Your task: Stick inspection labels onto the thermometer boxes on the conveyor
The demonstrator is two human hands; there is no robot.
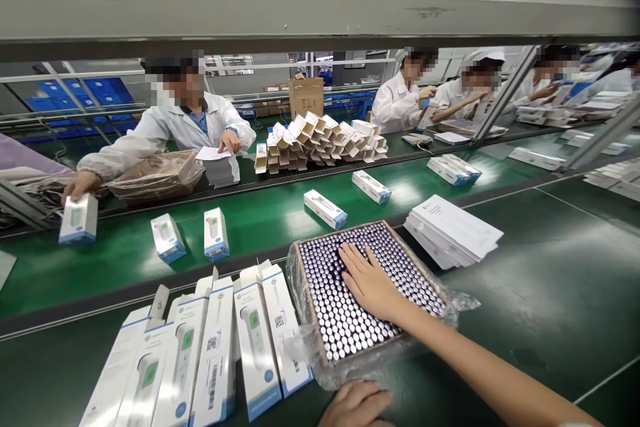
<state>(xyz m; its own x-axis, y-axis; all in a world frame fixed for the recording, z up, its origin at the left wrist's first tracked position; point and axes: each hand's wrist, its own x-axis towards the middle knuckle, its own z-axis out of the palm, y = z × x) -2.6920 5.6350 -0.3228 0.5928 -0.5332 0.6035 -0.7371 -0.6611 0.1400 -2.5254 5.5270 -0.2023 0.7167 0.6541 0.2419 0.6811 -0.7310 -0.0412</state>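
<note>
My right hand (pixel 370 282) lies flat on rows of small upright silver-topped cylinders (pixel 345 340), its fingers stretched out. The cylinders fill a shallow brown tray (pixel 316 320) wrapped in clear plastic. At the bottom edge, just below the tray, my left hand (pixel 356 403) is curled closed, with its palm side hidden. Left of the tray, several white and blue boxes (pixel 257 347) printed with a device lean in a row, some with raised end flaps. Behind the tray's right side is a stack of white papers (pixel 453 227).
A green conveyor (pixel 270 233) carries several spaced boxes (pixel 325 208). Across it, a person (pixel 173 120) touches a box and a stack of leaflets (pixel 220 170), beside a pile of open cartons (pixel 325 140). Other people sit at right. A metal beam (pixel 320 3) crosses overhead.
</note>
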